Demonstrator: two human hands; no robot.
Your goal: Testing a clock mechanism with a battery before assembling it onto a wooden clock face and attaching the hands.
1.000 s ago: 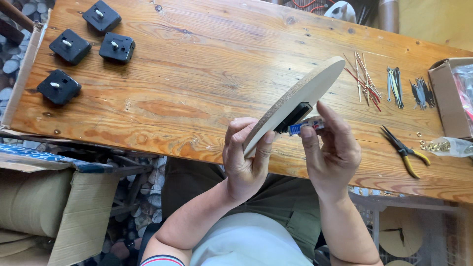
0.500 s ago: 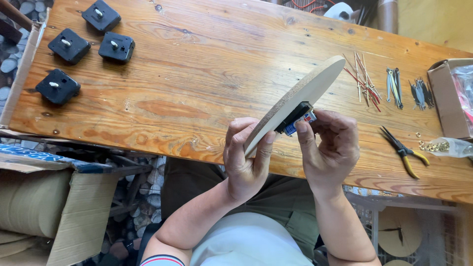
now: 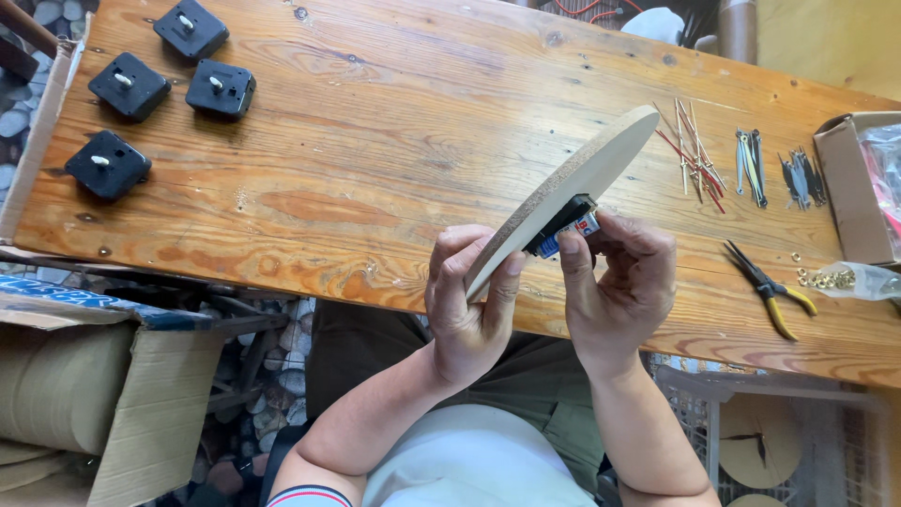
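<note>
— Edge-on, then: how is the wooden disc (image 3: pixel 572 192) held above the table (image 3: pixel 375 169)?

— Tilted. The left hand (image 3: pixel 469 314) grips its lower rim, fingers (image 3: pixel 502 286) curled closed around the edge, and the disc's long line runs up and to the right, away from the person, toward the scattered clock hands (image 3: pixel 693 145)

— And the right hand (image 3: pixel 619 291)?

— It sits just behind the disc's back face, fingers (image 3: pixel 572 272) pinched narrowly on a small battery (image 3: pixel 574 230), which lies at the black clock movement (image 3: pixel 561 223) fixed there. The battery's axis lies roughly along the disc's own slant; how deep it sits in the housing cannot be told

— Which hand is nearer the movement?

— The right, plainly. It touches the battery, while the left stays lower on the rim, on the disc's other side

— What else lies on the table?

— Four loose black clock movements (image 3: pixel 127 84) at the far left corner, well apart from the hands. Yellow-handled pliers (image 3: pixel 765 286) lie near the right hand, beside a clear bag of small brass fittings (image 3: pixel 835 279). Further right, more dark clock hands (image 3: pixel 802 176) and an open cardboard box (image 3: pixel 854 188)

— Below the table?

— A cardboard carton (image 3: pixel 94 404) to the left, holding what look like stacked discs
</note>
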